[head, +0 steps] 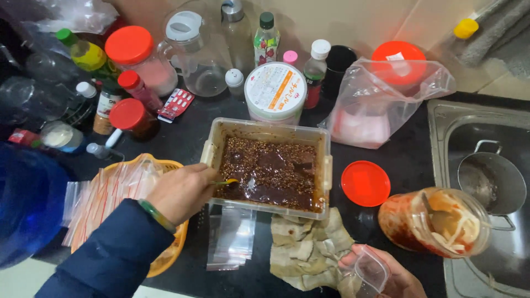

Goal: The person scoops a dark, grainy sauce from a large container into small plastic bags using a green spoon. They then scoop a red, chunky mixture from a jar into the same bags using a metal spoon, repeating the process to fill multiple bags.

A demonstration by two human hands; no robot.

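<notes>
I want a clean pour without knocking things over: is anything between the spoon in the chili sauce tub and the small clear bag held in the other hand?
Only low things: the tub's near wall and a crumpled cloth lie between the spoon and the bag. Nothing upright stands there.

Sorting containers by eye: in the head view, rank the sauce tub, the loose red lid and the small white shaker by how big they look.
1. Sauce tub, largest.
2. Red lid.
3. White shaker, smallest, though it stands farther from the camera.
</notes>
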